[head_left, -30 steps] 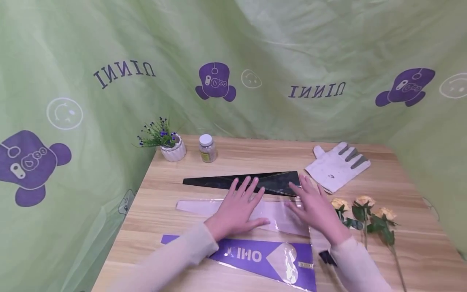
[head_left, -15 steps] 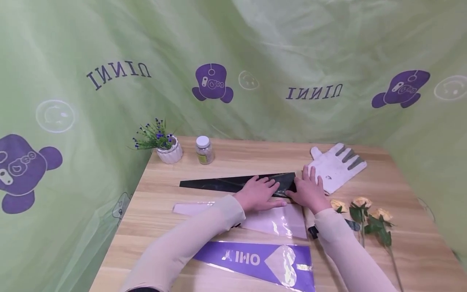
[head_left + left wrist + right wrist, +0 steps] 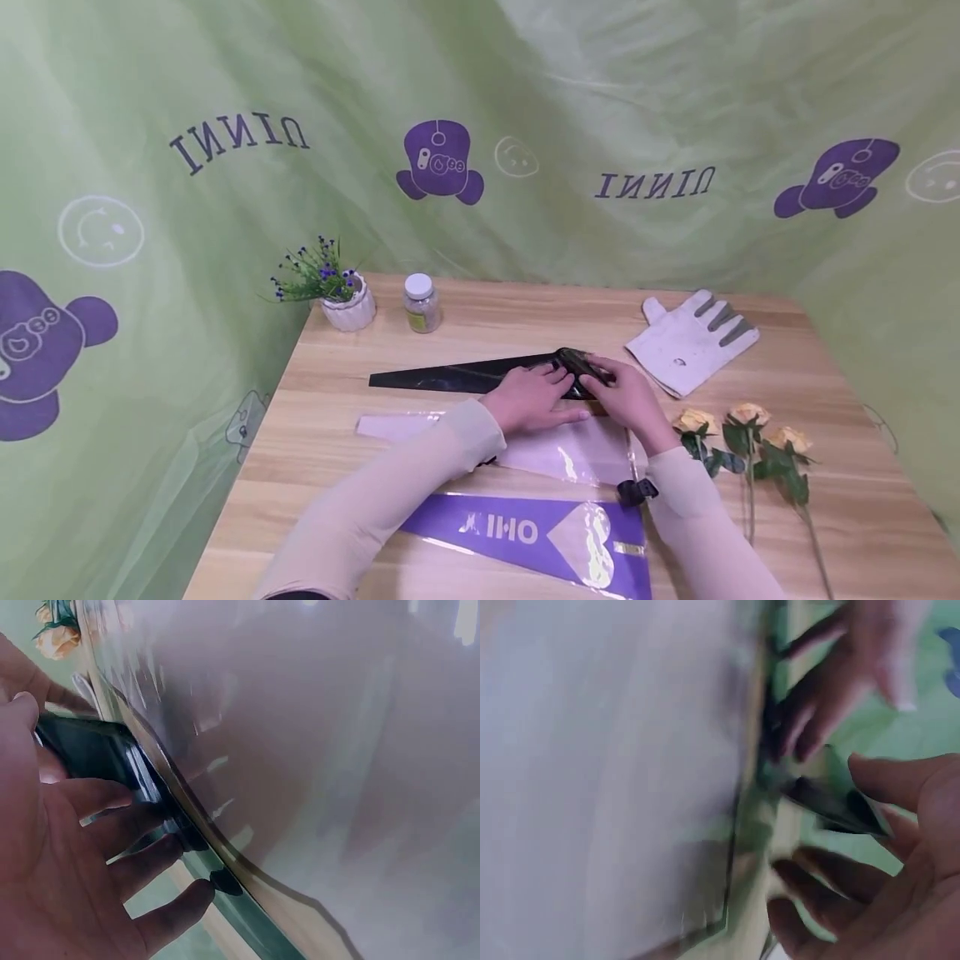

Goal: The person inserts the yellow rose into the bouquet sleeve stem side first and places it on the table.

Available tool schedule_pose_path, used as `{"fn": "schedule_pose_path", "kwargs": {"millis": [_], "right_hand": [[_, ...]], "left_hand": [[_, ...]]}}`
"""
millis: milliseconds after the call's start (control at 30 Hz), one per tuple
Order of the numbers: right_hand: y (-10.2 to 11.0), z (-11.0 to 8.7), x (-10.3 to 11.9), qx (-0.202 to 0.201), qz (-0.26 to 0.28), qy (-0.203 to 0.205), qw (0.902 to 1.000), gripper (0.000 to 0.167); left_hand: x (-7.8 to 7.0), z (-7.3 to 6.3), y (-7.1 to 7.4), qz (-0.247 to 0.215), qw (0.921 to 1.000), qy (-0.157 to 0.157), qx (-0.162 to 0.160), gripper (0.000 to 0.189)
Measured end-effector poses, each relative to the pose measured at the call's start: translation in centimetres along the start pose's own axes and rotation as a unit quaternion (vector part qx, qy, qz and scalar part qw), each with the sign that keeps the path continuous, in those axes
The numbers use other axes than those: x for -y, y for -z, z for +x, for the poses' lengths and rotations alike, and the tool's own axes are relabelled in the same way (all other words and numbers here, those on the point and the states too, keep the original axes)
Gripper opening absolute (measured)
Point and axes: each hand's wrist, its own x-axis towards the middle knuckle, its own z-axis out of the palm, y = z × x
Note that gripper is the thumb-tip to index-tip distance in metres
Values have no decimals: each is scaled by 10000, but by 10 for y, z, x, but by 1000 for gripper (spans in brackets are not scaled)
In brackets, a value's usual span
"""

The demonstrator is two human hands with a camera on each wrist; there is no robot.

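Note:
A black tapered flower sleeve (image 3: pixel 435 379) lies across the middle of the table, its wide right end lifted and bent back toward the left. My right hand (image 3: pixel 628 402) pinches that raised end; in the right wrist view the dark film (image 3: pixel 840 806) stands between thumb and fingers. On the sleeve, just left of the bend, rests my left hand (image 3: pixel 528 400), its fingers extended, as the left wrist view also shows. Closer to me lies a clear and pale pink flower sleeve (image 3: pixel 592 454), partly under my left forearm. Nearest is a purple flower sleeve (image 3: pixel 510 533) with a heart.
At the back left stand a potted plant (image 3: pixel 351 310) and a white-capped jar (image 3: pixel 422 308). A white work glove (image 3: pixel 690 346) lies at the back right. Several peach roses (image 3: pixel 750 417) with long stems lie right of my right arm. A green printed curtain (image 3: pixel 525 225) encloses the table.
Both hands have moved up to the black sleeve, the left one sliding right onto it. My right hand has taken its wide end and bent it up and leftward.

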Motion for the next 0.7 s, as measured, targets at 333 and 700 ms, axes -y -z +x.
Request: {"fn": "schedule_pose_path", "kwargs": {"millis": [333,700], "right_hand": [[-1,-3,-14,-1198,558,-191,9910,40],[-6,-4,-23,-1265,96,-69,9919,36]], "left_hand": [[0,0,1,20,10000,-28,-11,87],[-4,3,4,547,9979,-238,-264,82]]}}
